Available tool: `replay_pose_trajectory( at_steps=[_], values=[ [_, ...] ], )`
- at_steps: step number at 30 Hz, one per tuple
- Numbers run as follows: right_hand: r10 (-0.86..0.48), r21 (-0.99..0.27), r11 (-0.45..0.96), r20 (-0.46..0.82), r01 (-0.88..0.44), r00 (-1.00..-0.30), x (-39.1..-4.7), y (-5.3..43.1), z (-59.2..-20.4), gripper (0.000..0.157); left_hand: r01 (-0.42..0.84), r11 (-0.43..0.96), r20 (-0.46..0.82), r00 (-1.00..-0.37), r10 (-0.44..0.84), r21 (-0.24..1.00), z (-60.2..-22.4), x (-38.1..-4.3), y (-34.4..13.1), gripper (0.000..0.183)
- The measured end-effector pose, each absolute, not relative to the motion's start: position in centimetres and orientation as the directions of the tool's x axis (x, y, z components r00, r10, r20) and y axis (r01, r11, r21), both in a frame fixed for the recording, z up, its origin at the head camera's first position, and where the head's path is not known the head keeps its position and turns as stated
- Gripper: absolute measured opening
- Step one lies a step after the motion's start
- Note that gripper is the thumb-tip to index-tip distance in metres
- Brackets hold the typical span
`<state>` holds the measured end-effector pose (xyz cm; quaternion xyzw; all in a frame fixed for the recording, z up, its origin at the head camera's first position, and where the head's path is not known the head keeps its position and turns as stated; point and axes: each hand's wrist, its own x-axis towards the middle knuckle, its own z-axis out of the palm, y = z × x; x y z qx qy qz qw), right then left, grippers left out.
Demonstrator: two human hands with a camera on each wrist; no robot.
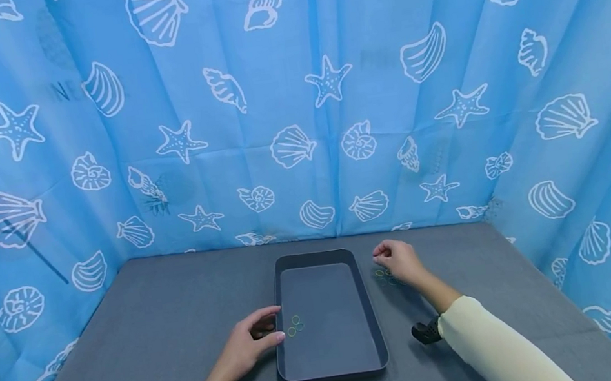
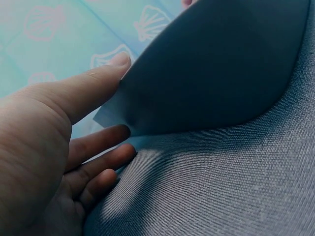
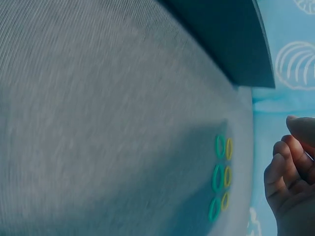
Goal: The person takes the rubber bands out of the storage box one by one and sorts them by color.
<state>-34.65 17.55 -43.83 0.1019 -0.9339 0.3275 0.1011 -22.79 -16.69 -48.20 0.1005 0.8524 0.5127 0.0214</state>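
A dark grey rectangular tray [image 1: 334, 369] lies on the grey cloth. My left hand [image 1: 248, 345] is at its left side. In the left wrist view the thumb [image 2: 96, 88] touches the rim, and the other fingers are loosely bent beside the outer wall. Inside the tray are a few thin rings, yellow [image 1: 292, 331] and green [image 1: 300, 326]. To the right of the tray, my right hand [image 1: 400, 260] hovers over more rings, its fingers bent towards the thumb. Whether anything is between them is hidden. Below it, green rings [image 3: 217, 178] and yellow rings [image 3: 227, 176] lie in two rows.
Grey cloth [image 1: 170, 313] covers the table around the tray. A blue curtain [image 1: 293, 101] with white shells and starfish hangs behind the table and along both sides. Black wrist devices [image 1: 426, 331] sit at the sleeve ends.
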Motion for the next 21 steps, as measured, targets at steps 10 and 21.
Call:
replay_pose_trajectory(
  at_steps=[10, 21],
  values=[
    [-0.120, -0.652, 0.719, 0.222, -0.239, -0.968, -34.3, 14.9, -42.8, 0.004, 0.163, 0.447, 0.079, -0.976, 0.201, 0.879, -48.3, -22.9, -16.8, 0.047],
    [-0.187, -0.695, 0.659, 0.216, -0.286, -0.958, -33.5, 12.2, -42.2, 0.004, 0.153, 0.455, 0.069, -0.978, 0.196, 0.877, -48.1, -22.8, -16.7, 0.048]
  ],
)
